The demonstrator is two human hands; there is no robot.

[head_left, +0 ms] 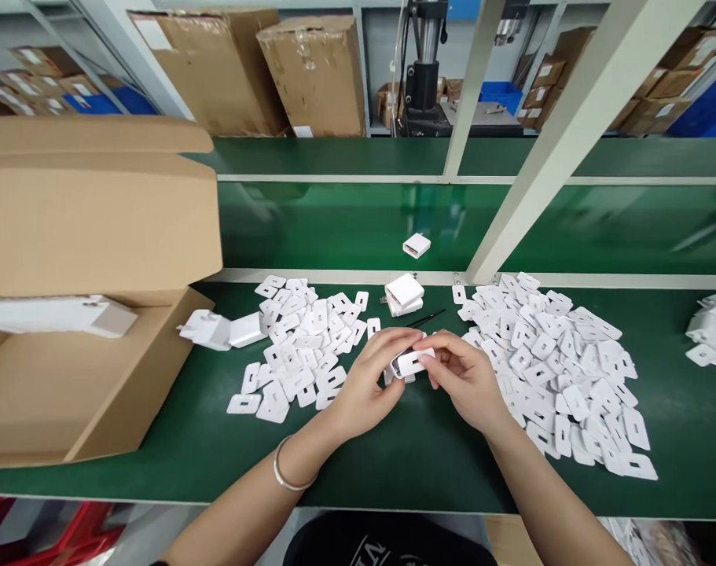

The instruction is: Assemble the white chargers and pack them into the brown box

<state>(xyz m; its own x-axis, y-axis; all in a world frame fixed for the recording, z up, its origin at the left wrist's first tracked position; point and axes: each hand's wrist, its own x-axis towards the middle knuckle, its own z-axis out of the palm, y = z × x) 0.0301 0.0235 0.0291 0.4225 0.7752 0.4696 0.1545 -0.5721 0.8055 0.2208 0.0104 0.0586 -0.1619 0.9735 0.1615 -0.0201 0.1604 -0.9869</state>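
My left hand (pixel 369 381) and my right hand (pixel 460 377) meet over the green table (pixel 416 456), both gripping one small white charger body (pixel 410 363). A bracelet sits on my left wrist. Just beyond the hands lie black tweezers (pixel 425 318) and two stacked white chargers (pixel 403 294). A heap of flat white plastic tabs (pixel 307 346) spreads to the left of my hands. A larger heap of the same tabs (pixel 563 369) spreads to the right.
An open cardboard box (pixel 68 369) stands at the left, with white parts (pixel 222 330) beside it. One white charger (pixel 416 245) lies on the far green belt. White frame posts (pixel 546 141) rise behind. More white tabs (pixel 711 330) lie at the right edge. Cartons (pixel 316 71) stand behind.
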